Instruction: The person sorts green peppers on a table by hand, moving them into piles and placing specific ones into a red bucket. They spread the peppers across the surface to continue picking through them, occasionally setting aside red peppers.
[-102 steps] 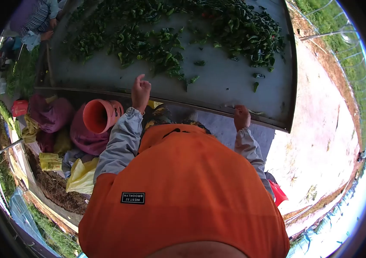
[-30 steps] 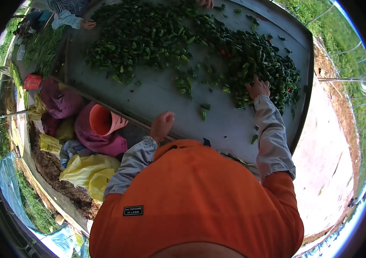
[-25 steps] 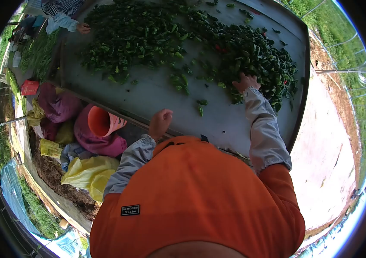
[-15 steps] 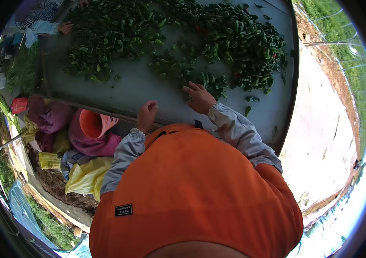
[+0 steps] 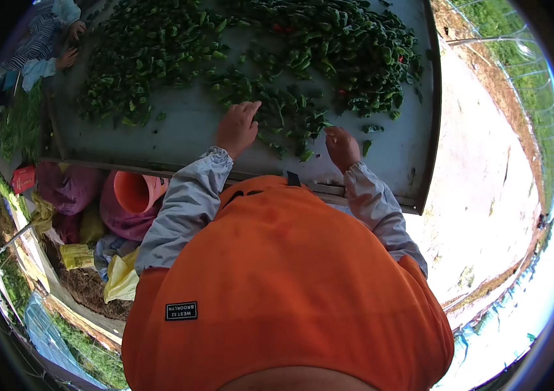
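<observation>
Green peppers (image 5: 355, 55), with a few red ones among them, lie heaped over a grey metal-topped table (image 5: 185, 140). My left hand (image 5: 238, 128) is over the near part of the table, fingers stretched out and holding nothing I can see. It is beside a loose strip of peppers (image 5: 286, 117). My right hand (image 5: 342, 150) is at the right end of that strip with its fingers curled together. What its fingertips hold, if anything, is hidden. Just right of it, two single peppers (image 5: 372, 128) lie apart from the heap.
At the far left, another person's hands (image 5: 67, 58) rest at the table edge. Below the table's left side stand an orange bucket (image 5: 140, 192), purple sacks (image 5: 68, 189) and a yellow bag (image 5: 122, 277). A red box (image 5: 23, 178) sits further left.
My left hand has moved up from the near table edge to the peppers. My right hand has shifted right and its fingers have drawn together. Some peppers now lie nearer to me.
</observation>
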A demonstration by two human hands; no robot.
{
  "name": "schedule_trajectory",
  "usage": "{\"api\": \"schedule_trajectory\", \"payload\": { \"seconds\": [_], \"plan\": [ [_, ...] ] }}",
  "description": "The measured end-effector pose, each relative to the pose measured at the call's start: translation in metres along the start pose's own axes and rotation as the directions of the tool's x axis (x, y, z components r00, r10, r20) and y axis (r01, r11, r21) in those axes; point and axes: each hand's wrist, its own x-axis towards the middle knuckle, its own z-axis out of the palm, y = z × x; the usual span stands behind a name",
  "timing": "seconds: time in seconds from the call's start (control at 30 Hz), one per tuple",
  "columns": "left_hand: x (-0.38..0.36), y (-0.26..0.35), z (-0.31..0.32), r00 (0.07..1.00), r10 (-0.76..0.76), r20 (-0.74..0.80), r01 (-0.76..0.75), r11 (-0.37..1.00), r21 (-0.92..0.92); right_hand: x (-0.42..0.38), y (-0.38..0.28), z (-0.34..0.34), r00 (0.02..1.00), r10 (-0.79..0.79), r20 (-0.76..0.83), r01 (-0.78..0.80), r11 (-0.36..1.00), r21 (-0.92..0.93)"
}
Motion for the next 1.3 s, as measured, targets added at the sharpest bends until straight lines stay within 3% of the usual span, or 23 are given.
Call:
{"api": "schedule_trajectory", "payload": {
  "seconds": [0.07,0.17,0.2,0.23,0.33,0.43,0.53,0.63,0.7,0.77,0.83,0.93,1.03,1.13,1.23,1.3],
  "plan": [
    [0.02,0.015,0.002,0.98,0.178,0.087,-0.191,0.966,0.176,0.008,-0.008,0.009,0.993,-0.111,-0.029,0.104,0.98,-0.171],
    [0.025,0.021,0.009,0.94,0.154,0.305,-0.23,0.945,0.232,0.008,-0.026,0.019,0.986,-0.164,0.001,0.151,0.905,-0.397],
    [0.023,0.02,0.012,0.939,0.153,0.309,-0.232,0.944,0.235,0.008,-0.03,0.02,0.987,-0.162,0.022,0.154,0.873,-0.463],
    [0.016,0.014,0.014,0.937,0.15,0.314,-0.231,0.943,0.239,0.007,-0.027,0.026,0.983,-0.098,0.156,0.154,0.898,-0.412],
    [-0.006,-0.004,0.009,0.939,0.118,0.324,-0.194,0.958,0.213,-0.004,-0.03,0.042,0.937,-0.196,0.289,0.304,0.866,-0.396],
    [-0.031,-0.029,0.004,0.954,0.086,0.288,-0.16,0.957,0.243,-0.019,-0.056,0.04,0.832,-0.187,0.522,0.385,0.872,-0.302],
    [-0.051,-0.056,-0.004,0.975,0.039,0.217,-0.097,0.96,0.262,-0.019,-0.051,0.052,0.864,-0.326,0.384,0.415,0.893,-0.175],
    [-0.067,-0.07,-0.011,0.998,-0.004,0.062,-0.011,0.972,0.235,0.021,-0.068,0.027,0.871,-0.168,0.462,0.34,0.885,-0.317],
    [-0.068,-0.069,-0.01,0.999,-0.003,-0.04,0.009,0.987,0.161,0.056,-0.049,0.026,0.95,-0.238,0.202,0.287,0.919,-0.271],
    [-0.065,-0.067,-0.012,0.993,0.021,-0.116,-0.015,0.999,0.047,0.102,-0.042,0.019,0.956,-0.285,0.075,0.294,0.9,-0.321],
    [-0.055,-0.055,-0.011,0.995,-0.058,-0.08,0.058,0.998,-0.001,0.132,-0.056,0.011,0.958,-0.284,0.045,0.281,0.889,-0.361],
    [-0.034,-0.031,-0.013,0.987,-0.092,-0.129,0.086,0.995,-0.051,0.164,-0.055,0.021,0.853,-0.487,0.188,0.52,0.766,-0.376],
    [-0.008,-0.014,-0.022,0.984,-0.115,-0.134,0.106,0.992,-0.073,0.163,-0.063,0.028,0.877,-0.397,0.27,0.48,0.729,-0.487],
    [0.017,-0.015,-0.017,0.985,-0.126,-0.12,0.123,0.992,-0.038,0.148,-0.064,0.031,0.929,-0.298,0.219,0.367,0.809,-0.458],
    [0.043,-0.019,0.0,0.984,-0.136,-0.115,0.14,0.99,0.024,0.15,-0.03,0.038,0.958,-0.212,0.191,0.263,0.915,-0.304],
    [0.059,-0.016,0.011,0.985,-0.133,-0.11,0.144,0.985,0.099,0.128,-0.019,0.02,0.992,-0.126,0.016,0.126,0.992,0.0]
  ]
}}
